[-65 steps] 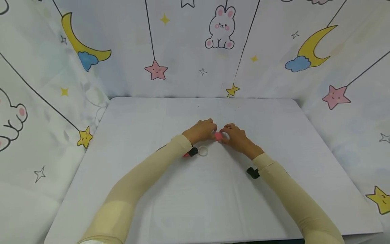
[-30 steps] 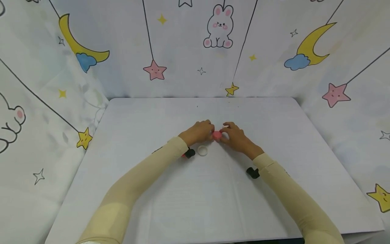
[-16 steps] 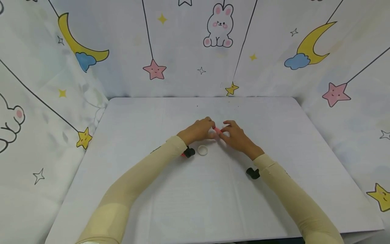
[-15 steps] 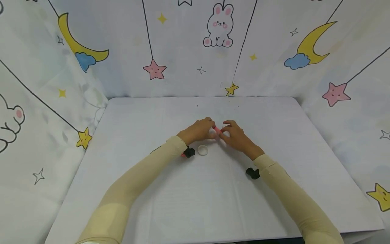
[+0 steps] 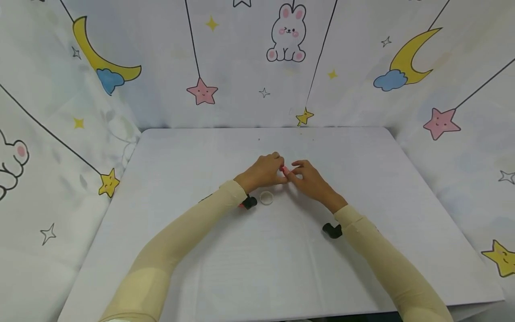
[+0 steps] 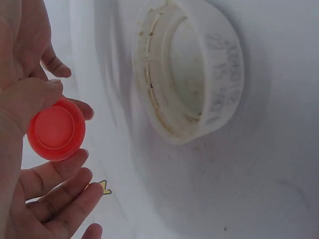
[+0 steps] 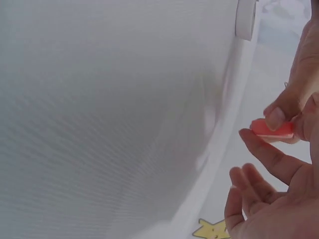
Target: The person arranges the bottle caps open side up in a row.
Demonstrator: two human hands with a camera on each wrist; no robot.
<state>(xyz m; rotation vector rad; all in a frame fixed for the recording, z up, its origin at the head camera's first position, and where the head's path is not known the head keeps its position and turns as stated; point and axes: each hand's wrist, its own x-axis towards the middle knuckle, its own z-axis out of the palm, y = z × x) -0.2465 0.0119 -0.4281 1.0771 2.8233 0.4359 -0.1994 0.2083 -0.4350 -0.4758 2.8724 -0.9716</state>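
Observation:
A small red bottle cap [image 5: 284, 170] is held up between the two hands over the white table [image 5: 257, 268]. My left hand [image 5: 263, 171] pinches it from the left with thumb and fingers. From the right, my right hand [image 5: 311, 181] has its thumb and index finger on the same cap. In the left wrist view the red cap [image 6: 56, 129] turns its round face to the camera. The right wrist view shows the cap [image 7: 271, 128] edge-on, with a thumb pressed on it. A larger white bottle cap [image 6: 219, 74] with printed figures rests on the table, hollow side showing.
In the head view the white cap [image 5: 266, 197] lies just in front of the left hand. A red thing [image 5: 241, 205] shows partly beside the left sleeve, behind a black wrist device [image 5: 250, 202]. Another black device [image 5: 332, 230] sits by the right sleeve. A printed cloth backdrop [image 5: 241, 53] surrounds the table.
The red cap has turned from showing its round face to nearly edge-on in the head view. Both hands stay close together on it; the white cap stays put.

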